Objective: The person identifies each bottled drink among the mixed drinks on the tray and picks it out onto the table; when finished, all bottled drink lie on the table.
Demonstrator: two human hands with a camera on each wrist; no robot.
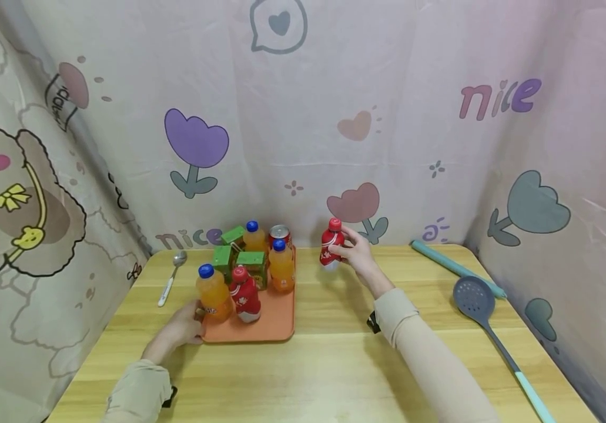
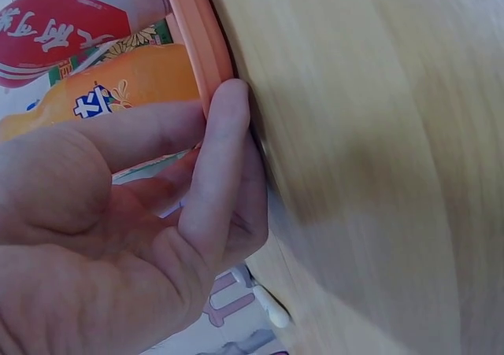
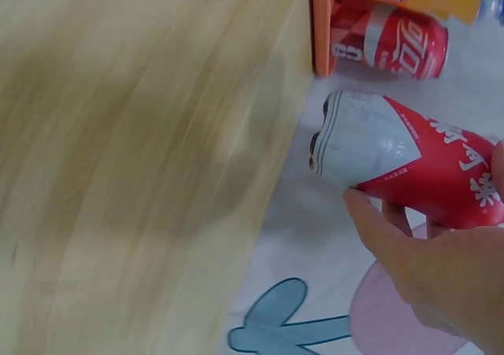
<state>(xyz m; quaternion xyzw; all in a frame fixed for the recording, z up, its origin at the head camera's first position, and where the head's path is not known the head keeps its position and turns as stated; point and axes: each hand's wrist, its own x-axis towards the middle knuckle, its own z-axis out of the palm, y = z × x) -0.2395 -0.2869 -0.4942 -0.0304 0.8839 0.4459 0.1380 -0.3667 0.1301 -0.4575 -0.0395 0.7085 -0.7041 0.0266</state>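
Note:
My right hand (image 1: 357, 254) holds a red-labelled bottle (image 1: 331, 242) with a red cap, its bottom raised off the table to the right of the tray. Its pale lower end shows in the right wrist view. At the near left corner of the orange tray (image 1: 276, 329), my left hand (image 1: 183, 325) pinches the rim between thumb and fingers, close beside an orange drink bottle (image 1: 213, 294). A second red bottle (image 1: 245, 296) stands on the tray. Behind it are green juice boxes (image 1: 252, 267), more orange bottles (image 1: 282, 267) and a red can (image 1: 279, 234).
A spoon (image 1: 172, 282) lies left of the tray. On the right side of the wooden table (image 1: 334, 376) are a grey slotted skimmer (image 1: 474, 296) with a mint handle and a teal stick-like object (image 1: 451, 264). A printed curtain (image 1: 292, 158) hangs along the back edge.

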